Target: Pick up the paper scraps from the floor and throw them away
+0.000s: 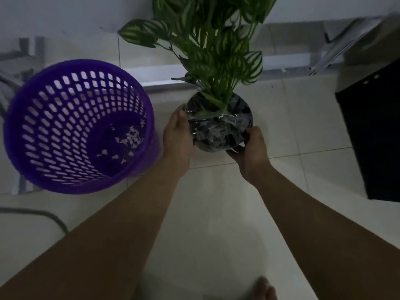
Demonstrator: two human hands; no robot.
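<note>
While both forearms reach forward, the left hand [178,132] presses flat on the black plant pot [219,123] at its 9 o'clock side; the right hand [252,148] cups the pot at its 4 o'clock, fingers under the rim; pot top is covered in clear film, striped green leaves [216,44] above it; purple basket [78,126] sits at 9 o'clock of the pot, just beside the left hand; paper scraps [129,137] lie on the basket's bottom; pale floor tiles [216,213] around; black cabinet [376,135] at 3 o'clock.
</note>
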